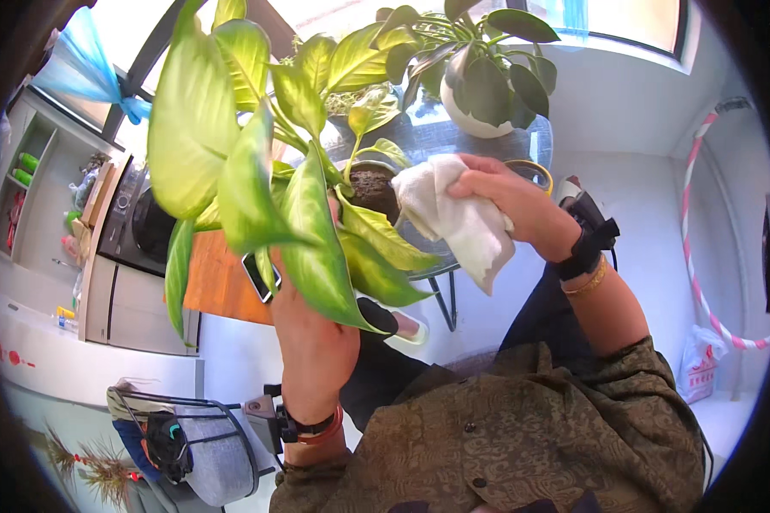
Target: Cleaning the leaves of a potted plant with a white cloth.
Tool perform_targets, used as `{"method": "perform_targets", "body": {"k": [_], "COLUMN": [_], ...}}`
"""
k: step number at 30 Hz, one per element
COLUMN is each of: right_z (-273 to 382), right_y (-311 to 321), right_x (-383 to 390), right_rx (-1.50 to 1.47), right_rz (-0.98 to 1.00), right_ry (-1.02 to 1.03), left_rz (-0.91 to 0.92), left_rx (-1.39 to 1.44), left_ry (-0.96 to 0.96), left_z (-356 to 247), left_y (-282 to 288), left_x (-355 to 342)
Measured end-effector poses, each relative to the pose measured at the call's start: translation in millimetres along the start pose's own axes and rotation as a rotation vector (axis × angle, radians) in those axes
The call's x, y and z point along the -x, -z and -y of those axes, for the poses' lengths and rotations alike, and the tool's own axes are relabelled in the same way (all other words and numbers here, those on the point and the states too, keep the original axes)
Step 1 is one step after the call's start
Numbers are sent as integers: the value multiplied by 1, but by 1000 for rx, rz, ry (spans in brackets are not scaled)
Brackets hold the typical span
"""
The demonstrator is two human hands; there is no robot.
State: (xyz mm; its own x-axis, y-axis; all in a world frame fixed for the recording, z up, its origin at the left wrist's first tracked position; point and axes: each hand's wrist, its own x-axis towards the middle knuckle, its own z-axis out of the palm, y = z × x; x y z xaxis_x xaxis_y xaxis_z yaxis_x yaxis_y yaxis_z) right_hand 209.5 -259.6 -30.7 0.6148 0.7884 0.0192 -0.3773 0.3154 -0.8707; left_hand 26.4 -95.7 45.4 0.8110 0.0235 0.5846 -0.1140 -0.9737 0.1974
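Note:
My right hand (515, 201) is closed on a crumpled white cloth (453, 209), bunched at the top with a corner hanging down. The cloth is beside the pot soil (373, 190) of a leafy plant with broad yellow-green leaves (312, 227). Reaching up from below, my left hand (312, 329) goes in under the plant's large drooping leaves. They cover its fingers, so I cannot tell what it grips. Most of the pot is hidden behind foliage.
A glass-topped table (530, 141) bears a darker-leaved plant (488, 81) in a white pot. Left of it, a phone (262, 278) lies by a wooden surface (218, 278). A grey chair (210, 453) stands lower left. A plastic bag (701, 363) is at right.

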Motion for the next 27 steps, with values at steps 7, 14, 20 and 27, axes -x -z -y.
{"method": "perform_targets", "body": {"k": [7, 14, 20, 27], "right_z": [-24, -57, -69, -65], "right_y": [8, 11, 9, 11], "right_x": [16, 6, -8, -4], "right_rx": [-89, -166, 53, 132], "right_rz": [-72, -217, -317, -243], "right_ry": [2, 33, 176, 184], "left_rz": [-592, -259, -217, -256], "left_rx": [263, 772, 887, 919], "left_ry": [136, 659, 659, 707], "left_z": [28, 63, 55, 63], "left_y": [-42, -79, -96, -100], "left_x": [49, 66, 56, 56]}}
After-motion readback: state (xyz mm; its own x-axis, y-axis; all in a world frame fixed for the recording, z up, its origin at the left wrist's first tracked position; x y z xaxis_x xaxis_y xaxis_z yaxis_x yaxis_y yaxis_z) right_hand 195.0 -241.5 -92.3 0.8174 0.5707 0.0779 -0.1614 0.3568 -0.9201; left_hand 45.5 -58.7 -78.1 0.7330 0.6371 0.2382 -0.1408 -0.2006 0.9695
